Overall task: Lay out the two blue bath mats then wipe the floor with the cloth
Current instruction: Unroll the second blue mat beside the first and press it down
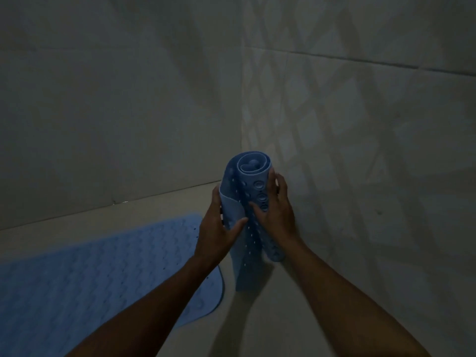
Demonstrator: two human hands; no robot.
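Note:
A blue bath mat (90,274) lies flat on the floor at the lower left, its wavy textured side up. A second blue bath mat (251,176) is rolled into a tube and held upright in the room's corner, suction cups showing on its outer face. My left hand (219,225) grips the loose outer flap of the roll. My right hand (275,207) holds the rolled part from the right. The roll's lower end hangs just above the floor. No cloth is in view.
Tiled walls (103,112) meet in a corner right behind the roll; the right wall (360,124) has a diamond pattern. Pale floor (257,318) runs between the flat mat and the right wall. The room is dim.

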